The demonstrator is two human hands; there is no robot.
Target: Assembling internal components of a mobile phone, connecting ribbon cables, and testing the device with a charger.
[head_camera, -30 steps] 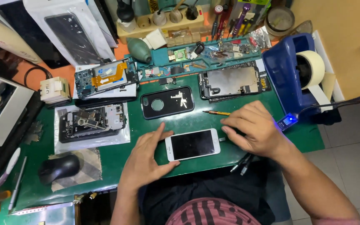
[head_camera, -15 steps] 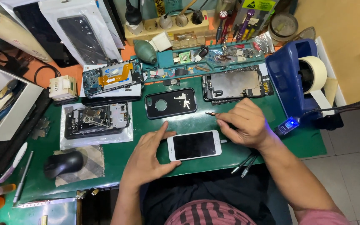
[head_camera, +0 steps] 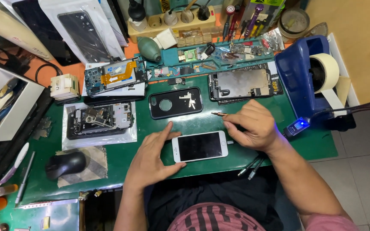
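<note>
Phone (head_camera: 200, 146): flat, screen up, on mat's (head_camera: 305, 145) near edge | left hand (head_camera: 153, 159): fingers spread, bracing its left end; keep it pinned | right hand (head_camera: 253, 125): fingers pinched on screwdriver (head_camera: 219, 114), tip above phone; lower it square.

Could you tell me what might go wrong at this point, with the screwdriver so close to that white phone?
The right hand holds a small screwdriver with its tip pointing out over the mat; a slip could scratch the white phone. The left hand only braces the phone's left end, so it might slide. The phone lies near the table's front edge, beside dangling cable plugs, and could be nudged off.
</note>
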